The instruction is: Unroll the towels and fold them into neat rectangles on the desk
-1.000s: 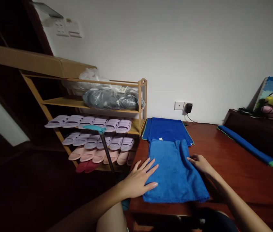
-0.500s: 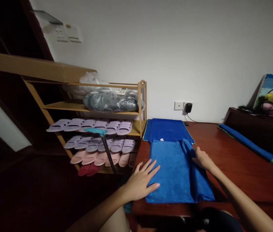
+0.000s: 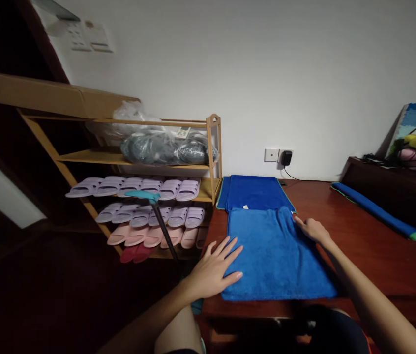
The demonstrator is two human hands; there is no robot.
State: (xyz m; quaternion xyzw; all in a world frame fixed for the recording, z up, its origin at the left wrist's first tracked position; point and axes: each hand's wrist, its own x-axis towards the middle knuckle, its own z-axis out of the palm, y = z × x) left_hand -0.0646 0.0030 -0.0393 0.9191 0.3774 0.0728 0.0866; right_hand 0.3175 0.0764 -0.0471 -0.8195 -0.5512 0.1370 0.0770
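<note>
A bright blue towel (image 3: 267, 260) lies on the reddish-brown wooden table, mostly flat, with a soft ridge near its upper right corner. On its left edge my left hand (image 3: 215, 268) rests flat, fingers spread. My right hand (image 3: 314, 231) is at the upper right edge, its fingers closed on the cloth there; the fingertips are partly hidden. Just behind, touching the towel's far edge, is a stack of darker blue towels (image 3: 257, 191) with green edging and a small white tag.
A rolled blue towel (image 3: 377, 211) with green trim lies at the table's right side. Left of the table stands a wooden shoe rack (image 3: 213, 162) with slippers (image 3: 171, 189) and plastic-wrapped bundles. A black-handled tool (image 3: 163, 228) leans before it. A charger (image 3: 286, 158) is plugged into the wall.
My right hand has moved slightly right and drawn the towel's bunched right side outward, so the fold has mostly opened. My left hand stays flat on the left edge. The view has shifted slightly.
</note>
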